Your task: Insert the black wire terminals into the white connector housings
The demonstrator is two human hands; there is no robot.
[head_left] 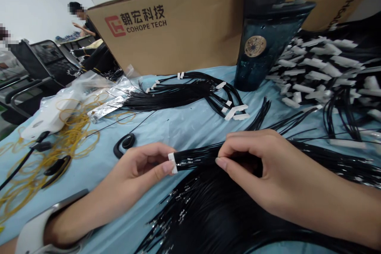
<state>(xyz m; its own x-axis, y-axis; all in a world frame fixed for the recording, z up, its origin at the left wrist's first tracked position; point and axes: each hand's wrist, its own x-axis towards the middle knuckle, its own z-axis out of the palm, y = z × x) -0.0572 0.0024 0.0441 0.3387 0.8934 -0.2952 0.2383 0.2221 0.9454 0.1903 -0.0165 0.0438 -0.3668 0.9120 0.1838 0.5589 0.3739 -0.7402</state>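
Note:
My left hand [149,166] pinches a white plastic connector [172,162] between thumb and fingers. Black wires [196,156] run from the connector to the right, toward my right hand [253,162]. The thumb and index finger of that hand are pressed together over the wires; the exact wire or wires between the tips are too small to single out. Small silvery terminals show among the wires close to the connector. Below both hands lies a thick bundle of loose black wires [208,210] with metal terminals on their ends.
Finished-looking black harnesses [178,91] with white connectors lie behind my hands. A dark blue tumbler [258,47] stands before a cardboard box [184,27]. White connectors [321,67] are heaped at the right. Yellow rubber bands [77,139], black earphones [127,141] and a white power bank [53,115] lie left.

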